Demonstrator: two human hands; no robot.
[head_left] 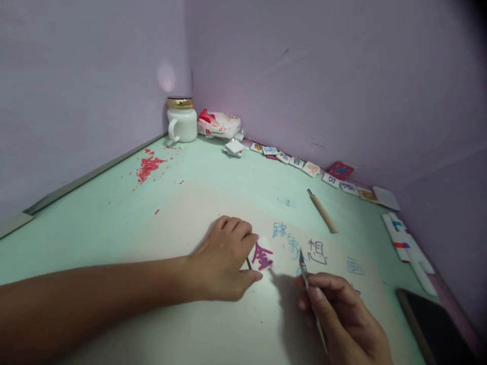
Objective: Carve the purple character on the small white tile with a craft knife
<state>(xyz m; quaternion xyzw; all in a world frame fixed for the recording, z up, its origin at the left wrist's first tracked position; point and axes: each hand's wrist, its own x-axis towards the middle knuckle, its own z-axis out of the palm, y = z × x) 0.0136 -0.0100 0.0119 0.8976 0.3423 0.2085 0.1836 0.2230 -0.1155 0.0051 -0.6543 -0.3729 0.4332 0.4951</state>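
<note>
Left hand (232, 261), thumb and forefinger parted, grips a white square purple-lettered tile (262, 255) at their tips; right hand (337, 309) pinches a slim silver metal knife (305, 274), blade (302, 256) jutting past the fingers.

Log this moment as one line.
left hand: holding tile | right hand: holding knife | knife tip: off tile | red shavings: far left

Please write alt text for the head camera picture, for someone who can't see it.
A person's left hand holds a white tile marked 金 on a pale green table; the right hand holds a craft knife nearby. Behind are a lidded white mug and red scraps.
</note>
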